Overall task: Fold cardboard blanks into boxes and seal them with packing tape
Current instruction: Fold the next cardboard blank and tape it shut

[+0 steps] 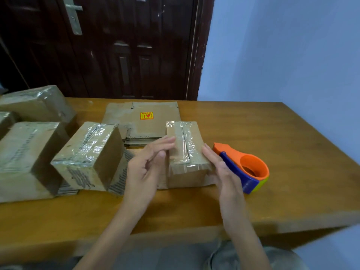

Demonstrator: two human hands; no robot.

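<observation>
Hands (148,168) (224,170) flank taped box (185,151), fingers straight; flat blanks (144,121) bear yellow-red sticker (146,115), print unreadable.

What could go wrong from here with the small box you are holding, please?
1. The tape on the small box looks wrinkled and the flaps look uneven, so the seal might lift unless pressed flat.
2. The left hand and right hand touch its sides with nearly straight fingers, so it could slip.
3. The tape dispenser lies close beside the right hand and might get knocked; finished boxes crowd the left.
</observation>
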